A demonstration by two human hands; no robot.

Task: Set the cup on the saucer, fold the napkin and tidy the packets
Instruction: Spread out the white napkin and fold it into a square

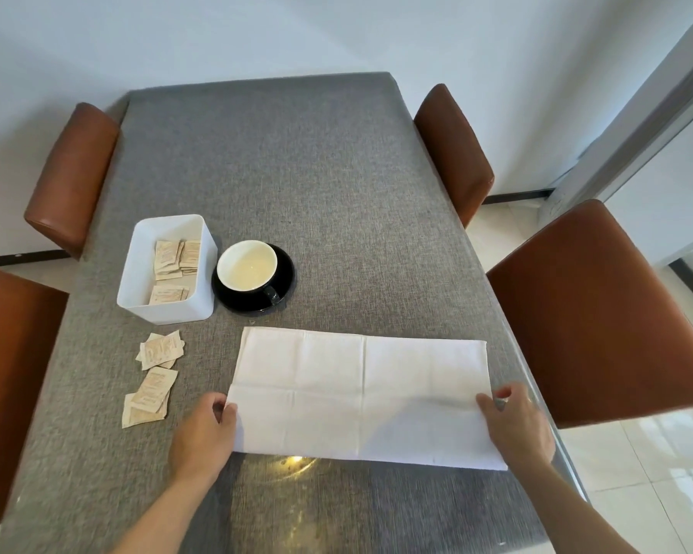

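A white napkin (361, 393) lies flat on the grey table, folded into a wide rectangle. My left hand (203, 433) pinches its left edge and my right hand (515, 423) pinches its right edge. Behind it a black cup (249, 269) with a cream inside stands on a black saucer (285, 287). A white box (137, 269) to the left of the cup holds several beige packets (175, 257). More loose packets (153, 377) lie on the table in front of the box, left of the napkin.
The grey table (297, 173) has a glass top and stretches away from me. Brown leather chairs stand at both sides, two on the right (589, 313) and two on the left (73, 173). White tiled floor (657, 473) shows to the right.
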